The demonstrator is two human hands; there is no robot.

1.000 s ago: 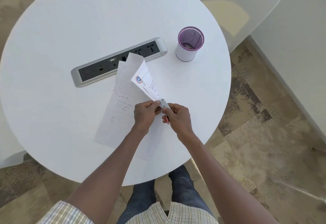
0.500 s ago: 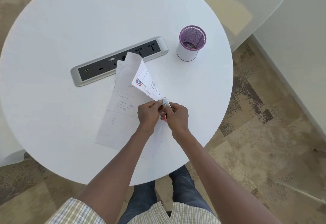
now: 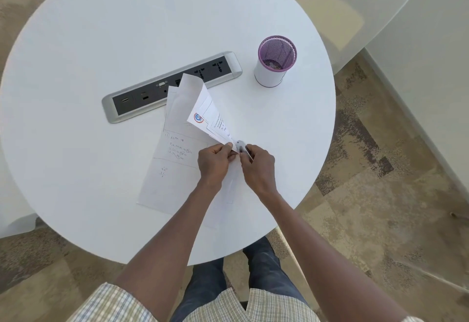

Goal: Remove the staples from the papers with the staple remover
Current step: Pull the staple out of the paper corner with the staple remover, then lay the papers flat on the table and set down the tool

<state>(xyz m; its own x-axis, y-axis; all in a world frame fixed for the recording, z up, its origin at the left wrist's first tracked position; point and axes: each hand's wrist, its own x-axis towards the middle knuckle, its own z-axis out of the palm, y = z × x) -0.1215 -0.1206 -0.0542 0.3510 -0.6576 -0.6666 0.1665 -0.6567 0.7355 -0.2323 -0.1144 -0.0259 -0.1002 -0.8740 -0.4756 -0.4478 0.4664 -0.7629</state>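
both hands are busy: i see my left hand (image 3: 212, 163) pinching the stapled papers (image 3: 206, 116) at their corner, my right hand (image 3: 258, 166) gripping the staple remover (image 3: 240, 146) against it.

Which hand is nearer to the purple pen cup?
Right. The right hand, gripping the staple remover, is below-left of the purple pen cup; the left hand, pinching the papers, lies farther left.

— What am I looking through here?

— Just my one head view, worn high, tilted forward and steeply down over the round white table (image 3: 76, 67).

— How close?

— Near: my forearms reach in from the bottom edge, my knees show below the rim. No second view shares this.
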